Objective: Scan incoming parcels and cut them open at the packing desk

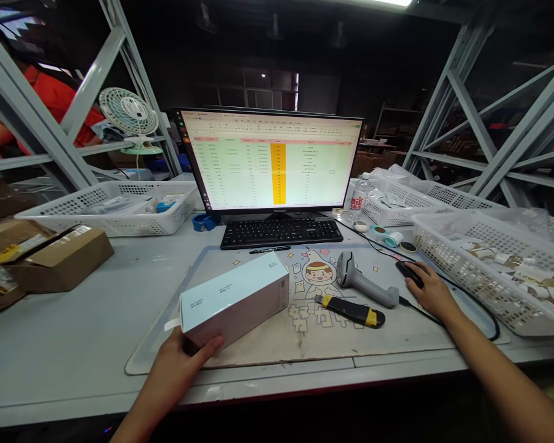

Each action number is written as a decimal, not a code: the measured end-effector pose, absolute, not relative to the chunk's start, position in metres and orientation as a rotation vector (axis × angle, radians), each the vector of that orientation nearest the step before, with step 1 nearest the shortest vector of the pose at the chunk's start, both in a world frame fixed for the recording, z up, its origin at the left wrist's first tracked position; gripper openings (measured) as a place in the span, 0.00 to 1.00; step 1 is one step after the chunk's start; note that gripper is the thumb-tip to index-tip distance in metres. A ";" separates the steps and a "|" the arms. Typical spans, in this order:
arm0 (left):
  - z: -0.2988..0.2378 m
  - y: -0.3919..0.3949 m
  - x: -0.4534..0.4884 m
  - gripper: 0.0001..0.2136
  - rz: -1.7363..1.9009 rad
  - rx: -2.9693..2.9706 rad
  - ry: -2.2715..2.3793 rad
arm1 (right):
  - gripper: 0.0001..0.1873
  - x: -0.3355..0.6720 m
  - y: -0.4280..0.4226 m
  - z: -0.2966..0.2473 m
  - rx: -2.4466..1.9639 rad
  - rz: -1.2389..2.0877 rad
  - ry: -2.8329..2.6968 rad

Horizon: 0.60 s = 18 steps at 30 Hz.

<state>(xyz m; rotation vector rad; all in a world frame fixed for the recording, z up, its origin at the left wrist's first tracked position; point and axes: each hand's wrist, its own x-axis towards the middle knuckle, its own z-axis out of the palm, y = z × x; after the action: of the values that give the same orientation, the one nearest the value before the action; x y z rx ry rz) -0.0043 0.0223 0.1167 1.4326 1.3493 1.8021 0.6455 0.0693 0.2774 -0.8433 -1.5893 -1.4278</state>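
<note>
Left hand clamped on white and pale-blue carton, fingers underneath, thumb on front face, box tilted over near edge of desk mat. Right hand resting on black computer mouse, fingers curled over top. Between hands on mat: grey handheld barcode scanner lying on its side, yellow-and-black utility knife just below it. Black keyboard ahead, black marker just below it, monitor showing spreadsheet behind. White plastic basket of small packaged items right of mouse, second white basket left of monitor, cardboard parcels far left
</note>
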 end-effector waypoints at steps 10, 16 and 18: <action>0.114 0.027 -0.005 0.49 1.819 1.437 1.321 | 0.37 0.646 0.070 0.278 -0.821 -1.439 -1.590; 0.117 0.021 -0.005 0.51 1.803 1.432 1.335 | 0.37 0.646 0.070 0.278 -0.827 -1.446 -1.588; 0.116 0.022 -0.004 0.50 1.799 1.449 1.340 | 0.37 0.647 0.070 0.278 -0.838 -1.449 -1.592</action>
<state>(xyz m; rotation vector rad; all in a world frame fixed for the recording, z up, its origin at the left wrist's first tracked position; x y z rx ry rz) -0.0042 0.0217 0.1162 1.4490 1.3398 1.7992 0.6473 0.0697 0.2781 -0.8380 -1.5918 -1.4490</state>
